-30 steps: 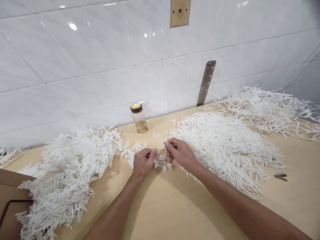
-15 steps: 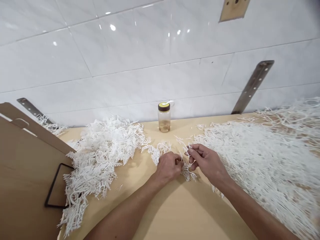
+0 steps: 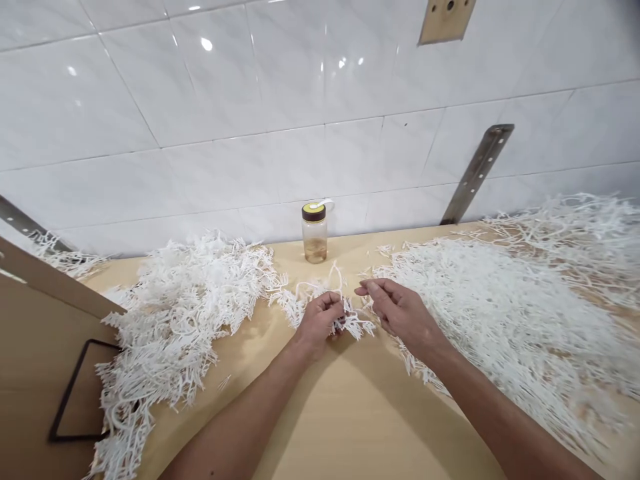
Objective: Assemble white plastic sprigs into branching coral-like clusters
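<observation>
Between thumb and fingers, my left hand (image 3: 321, 321) pinches thin white branching strands (image 3: 339, 275), one of which curves up above the knuckles. More short white pieces (image 3: 359, 325) lie just right of that hand on the table. My right hand (image 3: 400, 312) is a short way to the right, thumb and forefinger pressed together; anything between them is too small to make out. A big heap of white strands (image 3: 195, 287) covers the left of the table. On the right spreads a wider, flatter pile of similar strands (image 3: 500, 300), partly under my right forearm.
A clear bottle (image 3: 315, 240) with a dark and yellow lid stands against the tiled wall (image 3: 280, 160). At the left is a brown board (image 3: 45, 347) with a black wire loop (image 3: 67, 393). A metal bracket (image 3: 475, 177) rises at the back right of the wooden table (image 3: 340, 427).
My right hand has moved off the strand it pinched, and the hands are a little farther apart. A white strand now stands up from my left hand. The view has shifted slightly right.
</observation>
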Demonstrator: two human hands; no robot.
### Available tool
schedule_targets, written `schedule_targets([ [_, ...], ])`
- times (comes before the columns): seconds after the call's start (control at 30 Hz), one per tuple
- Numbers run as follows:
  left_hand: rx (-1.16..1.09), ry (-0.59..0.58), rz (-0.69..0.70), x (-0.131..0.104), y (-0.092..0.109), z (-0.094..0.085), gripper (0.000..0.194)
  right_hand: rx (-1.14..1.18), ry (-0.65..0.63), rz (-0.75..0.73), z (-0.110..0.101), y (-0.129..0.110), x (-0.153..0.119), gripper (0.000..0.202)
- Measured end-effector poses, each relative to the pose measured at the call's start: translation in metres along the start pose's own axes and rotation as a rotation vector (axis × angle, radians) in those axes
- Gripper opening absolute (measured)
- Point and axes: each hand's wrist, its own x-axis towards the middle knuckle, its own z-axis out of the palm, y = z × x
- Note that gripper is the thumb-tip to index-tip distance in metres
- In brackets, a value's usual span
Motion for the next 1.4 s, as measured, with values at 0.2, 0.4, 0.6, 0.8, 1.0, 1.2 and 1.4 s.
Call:
schedule_targets([
  [0.2,0.039,0.126,0.010,0.002,-0.001,0.000,0.040,-0.147,-0.220,0.009,0.004,0.003,0.000,0.037],
  [0.4,0.103,0.140,0.018,0.001,-0.003,0.002,0.044,-0.122,-0.311,0.052,0.012,0.005,-0.005,0.022],
  [0.6,0.042,0.123,0.009,0.003,-0.003,0.000,0.047,0.046,-0.349,0.121,0.012,0.017,-0.003,0.026],
  [0.8,-0.020,0.037,0.054,0.007,-0.003,-0.005,0.048,0.070,-0.286,0.106,0.008,0.023,0.001,0.031],
  [1.0,0.027,-0.073,-0.028,-0.003,0.003,-0.010,0.040,0.063,-0.137,0.138,0.008,0.017,0.002,0.028],
  [1.2,0.071,-0.060,-0.019,-0.006,0.001,-0.013,0.039,0.085,-0.078,0.176,0.002,0.006,0.001,0.023],
  [1.4,0.067,-0.136,-0.008,-0.004,-0.001,-0.014,0.038,0.004,-0.062,0.110,0.000,0.000,-0.002,0.026],
])
